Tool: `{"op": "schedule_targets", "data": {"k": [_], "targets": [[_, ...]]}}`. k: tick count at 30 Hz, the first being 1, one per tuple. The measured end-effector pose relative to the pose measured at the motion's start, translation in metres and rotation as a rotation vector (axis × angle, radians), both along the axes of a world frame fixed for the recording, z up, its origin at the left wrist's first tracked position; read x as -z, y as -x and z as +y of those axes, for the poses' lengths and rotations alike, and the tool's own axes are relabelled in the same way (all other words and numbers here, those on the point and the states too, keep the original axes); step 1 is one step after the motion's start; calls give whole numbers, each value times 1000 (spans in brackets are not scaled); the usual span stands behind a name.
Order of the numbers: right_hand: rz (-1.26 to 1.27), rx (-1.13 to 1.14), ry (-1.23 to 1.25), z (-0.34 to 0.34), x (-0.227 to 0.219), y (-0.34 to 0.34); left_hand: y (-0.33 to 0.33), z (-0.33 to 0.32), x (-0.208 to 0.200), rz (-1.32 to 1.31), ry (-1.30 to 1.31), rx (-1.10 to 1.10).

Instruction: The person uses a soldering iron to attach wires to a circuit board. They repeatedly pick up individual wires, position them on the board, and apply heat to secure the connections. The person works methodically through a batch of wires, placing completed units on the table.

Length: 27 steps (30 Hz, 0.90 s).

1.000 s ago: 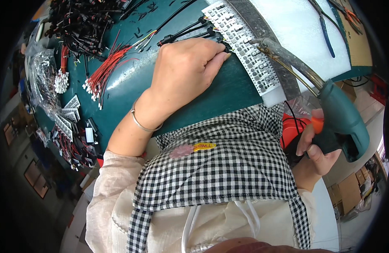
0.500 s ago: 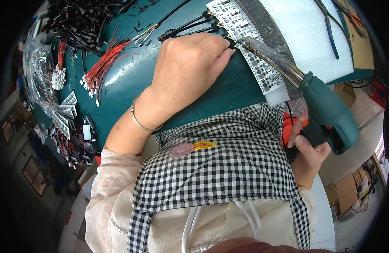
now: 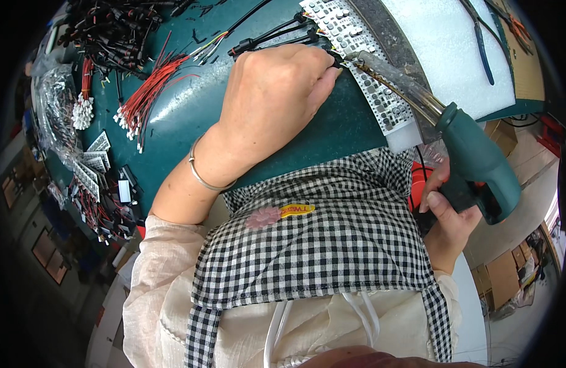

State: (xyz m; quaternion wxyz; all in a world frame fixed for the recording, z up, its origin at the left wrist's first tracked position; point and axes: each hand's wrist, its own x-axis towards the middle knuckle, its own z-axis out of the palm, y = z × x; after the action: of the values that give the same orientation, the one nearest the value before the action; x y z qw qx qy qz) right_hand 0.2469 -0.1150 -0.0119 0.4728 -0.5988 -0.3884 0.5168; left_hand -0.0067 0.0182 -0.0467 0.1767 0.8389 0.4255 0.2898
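At the near edge of a white circuit board panel (image 3: 390, 113), my left hand (image 3: 273, 98) is closed in a pinch on a black cable (image 3: 335, 59). Its fingers mostly cover the cable's end. My right hand (image 3: 449, 224) is wrapped round the handle of a dark green soldering gun (image 3: 482, 153). The gun's long metal nose (image 3: 411, 98) slants up and left across the panel, and its tip is close to my left fingertips. Other black cables (image 3: 273, 40) run from the panel's far edge to the left. Whether the tip touches the board is hard to tell.
Red wires (image 3: 151, 92) with white connectors lie left on the green mat (image 3: 319, 132), beyond a heap of black connectors (image 3: 111, 37). A plastic bag (image 3: 56, 110) and small boards (image 3: 90, 172) are farther left. A dark bar (image 3: 387, 37), white foam (image 3: 454, 55) and pliers (image 3: 482, 49) lie right.
Both hands and the soldering gun stay almost in place. The picture shifts very slightly, and nothing is let go or taken up.
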Motion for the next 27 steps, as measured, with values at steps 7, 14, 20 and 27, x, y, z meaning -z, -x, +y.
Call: {"op": "schedule_targets", "data": {"k": [7, 14, 20, 27], "targets": [[139, 3, -81, 17, -15, -4, 2, 0, -5, 76, 13, 10], [77, 8, -87, 12, -14, -5, 1, -1, -5, 88, 16, 0], [41, 20, -72, 6, -13, -7, 1, 1, -6, 90, 2, 3], [17, 86, -71, 1, -12, -1, 3, 5, -3, 74, 13, 41]]}}
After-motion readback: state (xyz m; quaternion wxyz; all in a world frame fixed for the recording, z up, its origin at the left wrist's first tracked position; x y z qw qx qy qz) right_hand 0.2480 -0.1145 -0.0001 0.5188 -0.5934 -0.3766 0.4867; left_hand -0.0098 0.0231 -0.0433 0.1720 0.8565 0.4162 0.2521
